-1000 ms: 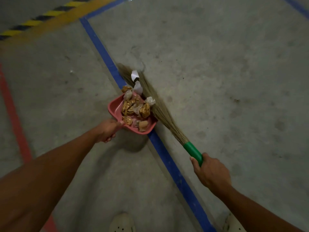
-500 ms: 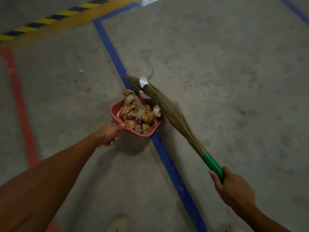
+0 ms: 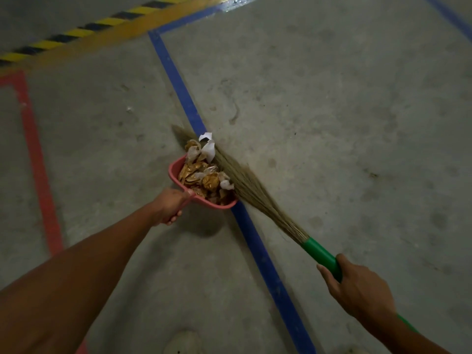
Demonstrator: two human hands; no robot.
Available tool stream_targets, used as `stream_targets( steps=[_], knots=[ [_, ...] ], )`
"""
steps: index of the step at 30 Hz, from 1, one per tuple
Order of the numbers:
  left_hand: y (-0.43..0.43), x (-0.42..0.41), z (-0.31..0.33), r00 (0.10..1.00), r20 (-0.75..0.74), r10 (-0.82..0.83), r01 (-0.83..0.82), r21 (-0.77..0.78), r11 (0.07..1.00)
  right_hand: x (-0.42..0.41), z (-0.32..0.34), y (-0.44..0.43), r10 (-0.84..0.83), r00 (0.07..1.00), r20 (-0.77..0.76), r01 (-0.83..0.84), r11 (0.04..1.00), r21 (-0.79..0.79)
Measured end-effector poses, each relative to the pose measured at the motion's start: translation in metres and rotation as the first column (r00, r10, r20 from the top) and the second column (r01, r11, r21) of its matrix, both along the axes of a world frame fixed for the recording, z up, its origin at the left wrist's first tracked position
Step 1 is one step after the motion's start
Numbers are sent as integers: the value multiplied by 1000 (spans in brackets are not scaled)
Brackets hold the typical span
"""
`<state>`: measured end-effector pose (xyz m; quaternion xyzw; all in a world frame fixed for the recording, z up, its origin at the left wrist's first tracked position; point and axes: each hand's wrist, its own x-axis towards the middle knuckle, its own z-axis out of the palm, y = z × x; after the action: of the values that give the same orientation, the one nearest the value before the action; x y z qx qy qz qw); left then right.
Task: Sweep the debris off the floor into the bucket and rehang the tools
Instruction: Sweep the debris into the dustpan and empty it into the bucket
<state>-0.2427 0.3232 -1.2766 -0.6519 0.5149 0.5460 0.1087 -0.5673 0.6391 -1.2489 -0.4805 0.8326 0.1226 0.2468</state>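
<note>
While left grip [image 3: 169,205] holds the full dustpan [image 3: 175,172] and right grip [image 3: 357,290] clasps the broom [image 3: 245,185], lying 4-to-10 o'clock, loose scraps [image 3: 208,146] sit at the pan's 12 o'clock, nearer left.

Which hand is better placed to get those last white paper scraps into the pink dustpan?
The right hand: it grips the broom, whose bristles lie against the white scraps at the pan's mouth. The left hand only holds the dustpan.
</note>
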Motion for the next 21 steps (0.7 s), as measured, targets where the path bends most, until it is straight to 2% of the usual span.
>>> stream_targets(
  steps=[7,11,16,21],
  knots=[
    [12,-12,7,998,45,54,-56,65,996,-12,28,27,-2,992,-128,3,1000,2],
    [17,-20,14,994,71,86,-93,92,991,-15,39,31,-33,991,-128,33,999,-2],
    [26,-21,18,993,66,98,-98,-12,995,-14,47,37,-61,989,-131,61,998,-6],
    [37,-19,24,994,47,103,-100,-70,993,-16,50,55,-195,977,-90,187,978,-88]
  ],
)
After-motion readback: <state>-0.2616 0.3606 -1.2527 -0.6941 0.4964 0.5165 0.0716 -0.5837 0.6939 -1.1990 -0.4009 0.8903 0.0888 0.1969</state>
